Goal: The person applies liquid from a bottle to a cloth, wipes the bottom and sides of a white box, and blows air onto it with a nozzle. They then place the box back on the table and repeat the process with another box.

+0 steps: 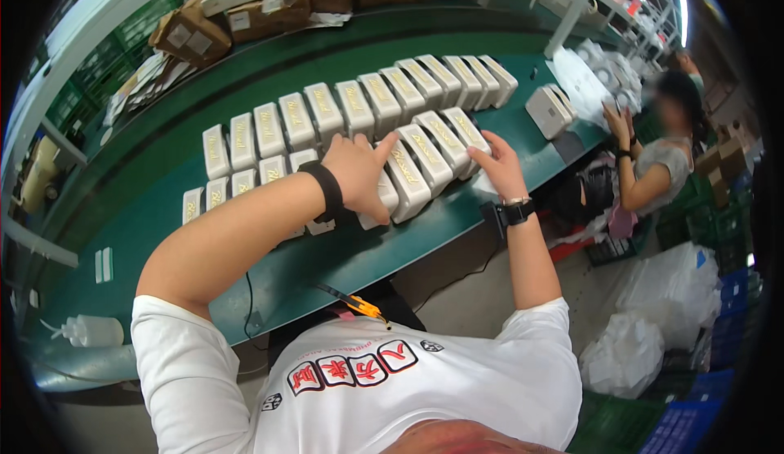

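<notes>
Two rows of white, rounded-edge boxes with gold lettering stand on the green table. My left hand (359, 175) spans a white box (380, 198) in the near row, its thumb at the near end and its fingers spread toward the far end. My right hand (501, 166) grips the white box (467, 134) at that row's right end, thumb on the near side. Several more boxes (426, 156) stand close together between my hands. Behind them runs the far row (322, 115). My left forearm partly covers the near row's left part.
At the right, separate white boxes (550, 113) stand near a co-worker (657, 152). A squeeze bottle (91, 331) is at the lower left of the green table (327, 262). Brown parcels (269, 15) lie at the back. Plastic bags (625, 356) are on the floor at right.
</notes>
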Available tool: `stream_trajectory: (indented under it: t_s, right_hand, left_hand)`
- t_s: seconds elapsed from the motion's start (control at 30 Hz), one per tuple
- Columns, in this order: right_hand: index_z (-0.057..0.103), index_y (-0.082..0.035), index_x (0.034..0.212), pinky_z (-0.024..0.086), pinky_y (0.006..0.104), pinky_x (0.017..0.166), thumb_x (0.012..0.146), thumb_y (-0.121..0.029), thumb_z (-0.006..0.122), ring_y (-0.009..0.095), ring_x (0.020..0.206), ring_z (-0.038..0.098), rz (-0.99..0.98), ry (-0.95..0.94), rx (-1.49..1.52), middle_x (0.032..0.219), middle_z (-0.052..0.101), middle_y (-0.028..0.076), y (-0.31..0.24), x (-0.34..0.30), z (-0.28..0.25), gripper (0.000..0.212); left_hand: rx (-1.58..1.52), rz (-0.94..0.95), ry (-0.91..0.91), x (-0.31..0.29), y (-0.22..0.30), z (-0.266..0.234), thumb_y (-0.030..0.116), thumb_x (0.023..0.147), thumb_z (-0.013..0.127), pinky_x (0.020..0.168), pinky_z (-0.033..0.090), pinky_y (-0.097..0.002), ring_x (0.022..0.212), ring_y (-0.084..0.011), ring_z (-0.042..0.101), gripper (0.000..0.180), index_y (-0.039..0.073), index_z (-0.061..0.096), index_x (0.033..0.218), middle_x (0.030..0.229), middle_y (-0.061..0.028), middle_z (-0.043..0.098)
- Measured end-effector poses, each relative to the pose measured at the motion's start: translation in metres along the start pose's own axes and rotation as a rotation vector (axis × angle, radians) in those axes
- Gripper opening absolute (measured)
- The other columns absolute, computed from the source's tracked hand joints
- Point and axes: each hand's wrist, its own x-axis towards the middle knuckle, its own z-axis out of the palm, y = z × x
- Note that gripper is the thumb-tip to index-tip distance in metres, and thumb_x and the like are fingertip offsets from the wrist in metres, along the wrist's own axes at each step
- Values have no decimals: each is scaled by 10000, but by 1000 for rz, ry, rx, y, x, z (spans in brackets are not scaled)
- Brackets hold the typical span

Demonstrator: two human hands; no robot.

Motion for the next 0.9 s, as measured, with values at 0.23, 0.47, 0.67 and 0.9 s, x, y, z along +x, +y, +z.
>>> stream_trajectory:
  t_s: [0.23,0.47,0.67,0.9]
  right_hand:
    - [500,91,1309,486,266,867,849,-123,738,146,997,627,46,128,-39,1136,664,138,6,18,-54,561]
    - [533,84,1277,488,277,871,847,-159,740,172,1029,627,33,292,-78,1163,653,155,35,64,-130,536]
    - [519,48,1307,469,309,929,814,-238,783,212,1154,573,-133,604,-383,1242,604,202,19,58,-123,628]
    - [410,33,1400,430,331,990,756,-271,842,245,1228,512,28,463,-258,1316,538,243,8,-12,-101,833]
  left_hand:
    - [3,41,83,54,35,-4,558,509,817,990,368,-488,1091,-401,568,1283,59,209,1523,1210,-282,545]
    - [-125,82,247,134,75,2,583,512,817,1093,282,-541,1191,-450,504,1291,76,202,1527,1269,-295,506]
    - [-318,-50,389,151,82,23,652,540,805,1126,236,-561,1298,-466,412,1311,83,167,1534,1359,-328,435]
    - [-1451,-288,30,155,67,34,458,739,786,1061,356,-514,1281,-407,449,982,-24,320,1456,1402,-277,438]
